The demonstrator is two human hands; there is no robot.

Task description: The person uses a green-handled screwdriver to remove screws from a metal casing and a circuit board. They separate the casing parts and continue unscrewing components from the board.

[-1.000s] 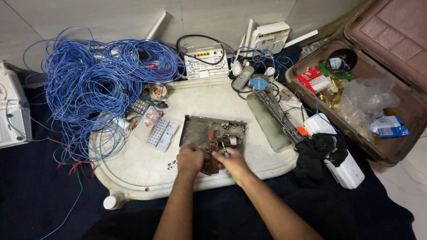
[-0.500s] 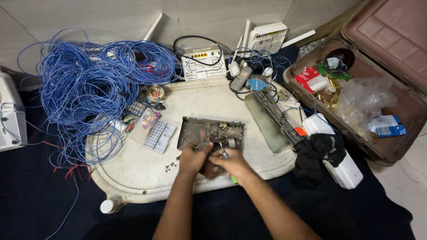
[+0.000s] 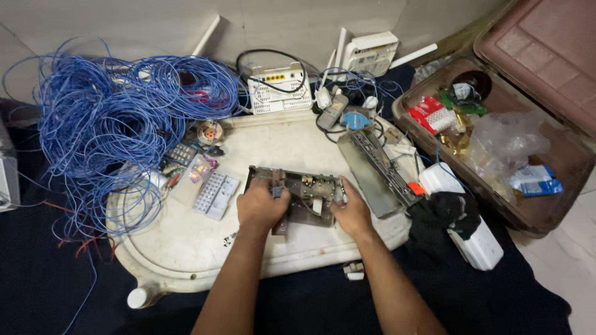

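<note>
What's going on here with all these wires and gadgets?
A person sits over a white tray on a dark cloth, both hands on a small metal circuit chassis. The left hand presses its near edge; the right hand grips its right end. A tangle of blue cable lies to the left, an open case to the right.

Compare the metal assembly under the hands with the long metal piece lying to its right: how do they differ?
The metal assembly lies across the white tray, gripped by the left hand and the right hand; the long metal piece lies untouched. The assembly is squat and packed with small parts; the long piece is a narrow strip set at a slant, reaching the tray's right edge. Both are dull grey metal resting on the tray.
</note>
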